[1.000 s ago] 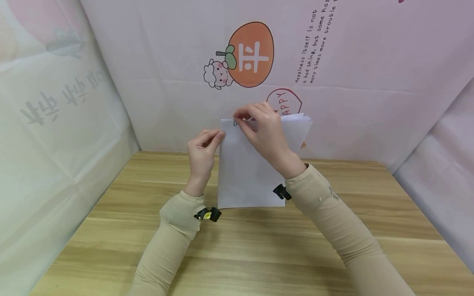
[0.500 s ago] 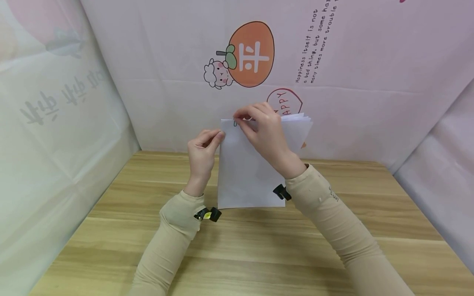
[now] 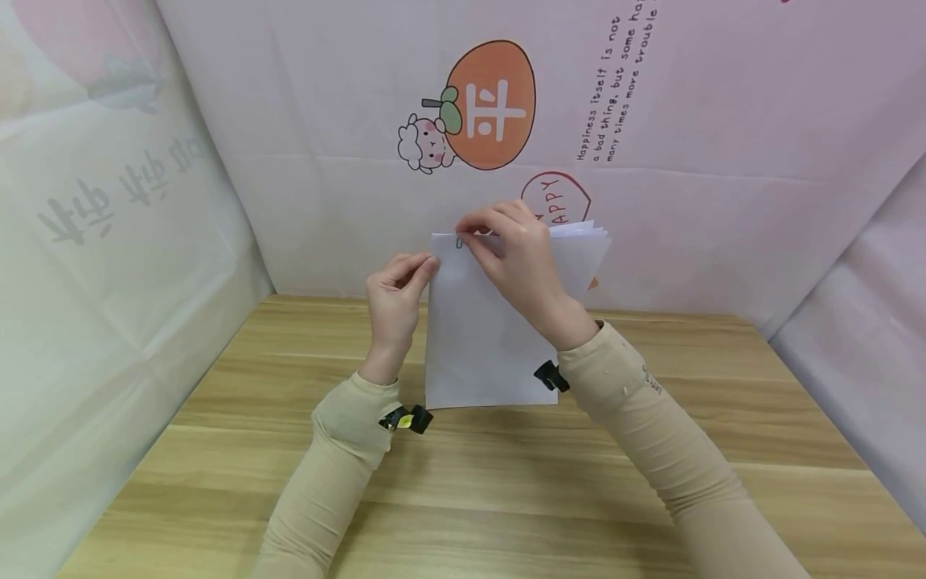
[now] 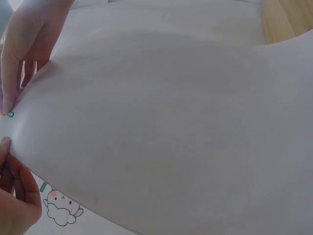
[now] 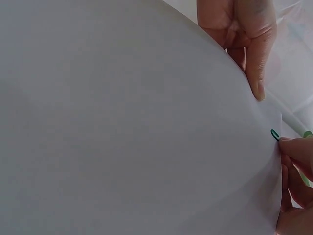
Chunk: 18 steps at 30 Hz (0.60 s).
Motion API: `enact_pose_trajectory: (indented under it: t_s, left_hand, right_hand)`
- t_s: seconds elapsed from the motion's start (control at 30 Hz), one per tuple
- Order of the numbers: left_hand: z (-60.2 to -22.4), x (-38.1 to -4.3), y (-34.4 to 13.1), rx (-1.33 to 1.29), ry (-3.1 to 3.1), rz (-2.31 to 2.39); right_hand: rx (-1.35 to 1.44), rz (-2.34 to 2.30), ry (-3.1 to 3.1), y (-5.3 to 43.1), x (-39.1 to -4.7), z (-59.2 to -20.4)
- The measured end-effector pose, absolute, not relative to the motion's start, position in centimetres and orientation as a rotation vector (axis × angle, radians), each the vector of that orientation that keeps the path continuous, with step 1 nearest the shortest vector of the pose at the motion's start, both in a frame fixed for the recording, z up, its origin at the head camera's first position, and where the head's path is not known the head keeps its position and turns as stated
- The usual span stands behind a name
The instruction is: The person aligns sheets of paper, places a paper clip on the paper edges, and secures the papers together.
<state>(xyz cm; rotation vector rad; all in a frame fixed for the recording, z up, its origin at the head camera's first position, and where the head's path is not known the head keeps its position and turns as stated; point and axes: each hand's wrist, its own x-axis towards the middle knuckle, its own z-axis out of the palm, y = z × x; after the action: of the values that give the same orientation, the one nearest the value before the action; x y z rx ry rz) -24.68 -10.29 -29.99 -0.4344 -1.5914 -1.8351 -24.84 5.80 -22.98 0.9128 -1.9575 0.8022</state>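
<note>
Several sheets of white paper are held up in a stack above the table, fanned apart at the top right. My left hand pinches the stack's left edge near the upper corner, thumb in front. At the top edge, a little right of that corner, my right hand pinches a small green paper clip between thumb and forefinger. The clip's loop shows on the front face of the paper; its other end is hidden by the fingertips. In the left wrist view the same clip sits just under the right fingertips.
A wood-grain table lies below the paper. Behind it hangs a white printed cloth with an orange fruit drawing, and more cloth closes off the left side. Black camera mounts sit at both wrists.
</note>
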Motion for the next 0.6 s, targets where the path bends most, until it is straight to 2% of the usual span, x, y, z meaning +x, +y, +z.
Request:
enact_pose_trajectory:
  t_s: [0.6]
  left_hand:
    - [-30.11, -24.67, -10.33, -0.452, -1.595, -1.824]
  right_hand:
    - [0.925, 0.809, -1.947, 5.95, -24.79, -22.98]
